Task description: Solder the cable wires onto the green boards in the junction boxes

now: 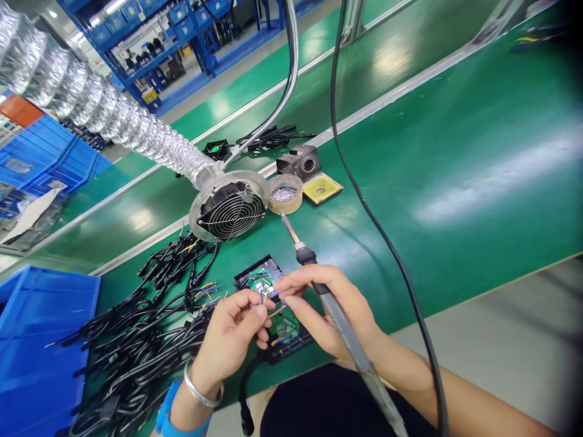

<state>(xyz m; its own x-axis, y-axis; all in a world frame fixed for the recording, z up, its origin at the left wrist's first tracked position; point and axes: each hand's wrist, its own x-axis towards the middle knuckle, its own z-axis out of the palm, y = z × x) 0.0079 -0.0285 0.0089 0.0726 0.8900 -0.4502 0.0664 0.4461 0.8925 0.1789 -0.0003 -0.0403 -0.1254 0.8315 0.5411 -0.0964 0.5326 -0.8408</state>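
Thin coloured wires (265,297), blue and yellow among them, are pinched between the thumb and fingers of my left hand (237,331). My right hand (334,306) has a soldering iron (339,325) lodged in its grip, the tip pointing up and away from me. Its thumb and forefinger reach to the wires, close to my left fingertips; whether they grip one is unclear. Beneath both hands lies a black housing (298,347) with a green circuit board (286,325) in it, partly covered by my fingers. A thick black cable (248,379) leaves its near end.
Bundled black cables (150,352) cover the bench on the left, beside a blue bin (40,358). A fume extractor (234,212) hangs ahead. Behind the iron's tip are a round solder tub (286,203), a yellow sponge (321,189) and an iron holder (298,161). A black cord (364,203) crosses at right.
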